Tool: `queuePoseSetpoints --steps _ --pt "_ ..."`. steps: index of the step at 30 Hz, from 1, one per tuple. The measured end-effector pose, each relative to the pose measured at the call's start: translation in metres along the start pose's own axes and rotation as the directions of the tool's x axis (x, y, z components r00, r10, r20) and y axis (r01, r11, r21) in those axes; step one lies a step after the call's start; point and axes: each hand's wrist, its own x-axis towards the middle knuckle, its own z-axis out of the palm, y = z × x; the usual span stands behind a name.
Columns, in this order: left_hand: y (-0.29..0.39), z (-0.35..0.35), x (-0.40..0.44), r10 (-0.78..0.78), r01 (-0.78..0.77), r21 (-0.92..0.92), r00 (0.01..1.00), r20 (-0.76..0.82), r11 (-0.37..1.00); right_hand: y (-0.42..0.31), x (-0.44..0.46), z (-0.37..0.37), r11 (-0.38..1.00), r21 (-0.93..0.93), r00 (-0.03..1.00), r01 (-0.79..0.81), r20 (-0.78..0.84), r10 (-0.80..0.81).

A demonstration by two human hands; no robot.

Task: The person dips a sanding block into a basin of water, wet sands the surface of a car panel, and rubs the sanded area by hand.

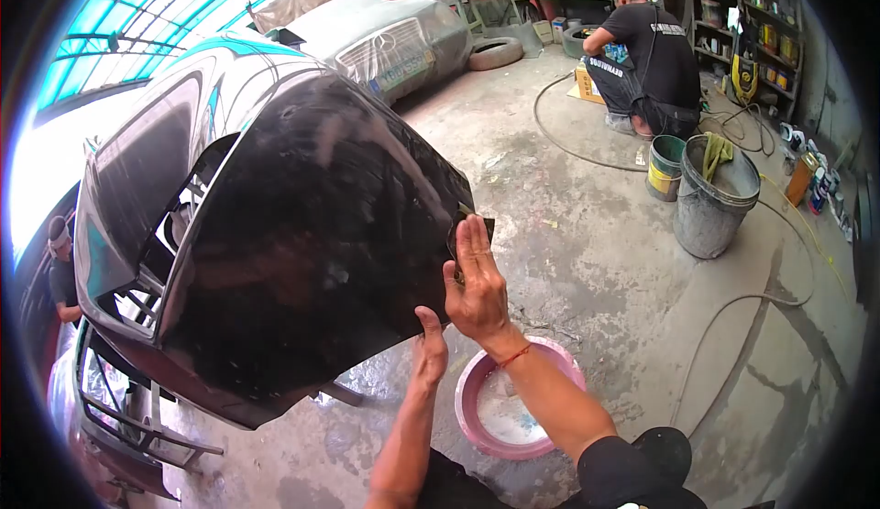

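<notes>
A large glossy black car body panel point(312, 225) fills the left centre, with pale streaks across its surface. My left hand point(429, 353) is at its lower right edge, thumb up in front of the panel and the other fingers hidden behind it. Higher along the same edge, my right hand point(480, 293) lies with its fingers straight and pressed together, thumb apart. From under those fingers sticks the corner of a thin dark sheet point(489, 227), perhaps sandpaper. A red string circles my right wrist. Below my forearms, a pink basin point(467, 408) holds cloudy whitish water.
A covered car point(394, 37) stands behind the panel, near a tire point(496, 53). One person point(646, 60) crouches by shelves. Another person point(62, 266) is at far left. A grey bucket point(713, 220), a green bucket point(662, 174) and a hose point(715, 326) are right.
</notes>
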Motion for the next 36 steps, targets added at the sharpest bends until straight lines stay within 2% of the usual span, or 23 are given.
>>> queuePoseSetpoints --steps 1,3,4,5,7,9,12,13,15,18,19,22,23,24,28,31,33,34,36 --pt "-0.005 -0.002 0.002 -0.019 0.02 -0.029 1.0 0.013 0.999 -0.004 -0.003 0.002 0.998 0.008 0.998 -0.057 -0.022 0.057" --pt "-0.009 -0.003 0.005 -0.033 0.035 -0.055 0.999 0.032 0.998 -0.009 0.016 0.004 0.999 0.0 0.998 -0.041 -0.039 0.041" --pt "-0.011 -0.001 0.005 0.018 -0.015 -0.056 0.999 0.047 0.998 -0.015 0.035 0.003 1.0 0.001 0.998 -0.024 -0.053 0.024" --pt "-0.013 0.002 0.005 0.067 -0.064 -0.06 0.996 0.059 0.996 -0.02 0.063 0.002 0.998 0.043 0.998 0.04 -0.047 -0.038" --pt "0.003 0.007 -0.004 0.071 -0.07 -0.079 0.997 0.009 0.994 -0.023 0.124 0.006 0.985 0.068 0.987 0.158 -0.008 -0.158" --pt "-0.004 0.003 -0.004 0.078 -0.078 -0.003 0.996 0.042 0.997 -0.017 0.152 0.008 0.941 0.141 0.948 0.309 0.036 -0.317" --pt "0.02 0.002 -0.006 0.126 -0.126 0.002 0.991 0.043 0.992 0.015 0.087 -0.012 0.932 0.152 0.934 0.33 0.09 -0.345" --pt "0.017 0.001 -0.005 0.118 -0.118 -0.01 0.992 0.042 0.993 0.036 0.047 -0.016 0.953 0.123 0.948 0.278 0.127 -0.293" --pt "0.012 -0.001 0.002 0.203 -0.198 -0.053 0.972 0.12 0.979 0.053 0.008 -0.021 0.966 0.041 0.946 0.255 0.197 -0.258" --pt "0.01 0.002 0.004 0.223 -0.221 -0.035 0.966 0.133 0.975 0.017 0.091 -0.011 0.954 0.128 0.949 0.273 0.127 -0.289" --pt "0.006 0.001 0.004 0.212 -0.21 -0.026 0.968 0.133 0.977 0.01 0.116 -0.009 0.942 0.104 0.933 0.319 0.142 -0.332" --pt "0.004 0.0 0.01 0.228 -0.233 0.023 0.965 0.128 0.972 0.023 0.086 -0.01 0.947 0.124 0.942 0.295 0.129 -0.31" --pt "0.004 0.001 0.009 0.249 -0.242 -0.064 0.958 0.143 0.968 0.034 0.049 -0.011 0.955 0.108 0.952 0.276 0.11 -0.287" --pt "0.003 0.003 0.01 0.275 -0.252 -0.152 0.949 0.156 0.956 0.025 0.041 -0.02 0.954 0.08 0.94 0.289 0.164 -0.298" --pt "-0.007 0.002 0.009 0.218 -0.208 -0.076 0.961 0.168 0.975 0.009 0.102 -0.011 0.938 0.154 0.938 0.312 0.107 -0.33" --pt "-0.002 0.001 0.011 0.219 -0.216 -0.033 0.956 0.197 0.976 0.012 0.085 -0.011 0.949 0.158 0.95 0.273 0.111 -0.291" --pt "-0.001 0.005 0.011 0.34 -0.333 -0.079 0.934 0.112 0.94 0.019 0.043 -0.016 0.965 0.123 0.964 0.232 0.107 -0.245" --pt "-0.003 0.004 0.012 0.343 -0.335 -0.079 0.933 0.113 0.939 0.023 0.041 -0.013 0.963 0.126 0.965 0.238 0.085 -0.249" --pt "-0.009 -0.004 0.012 0.214 -0.212 -0.035 0.958 0.188 0.977 0.017 0.063 -0.008 0.958 0.129 0.961 0.256 0.07 -0.266"
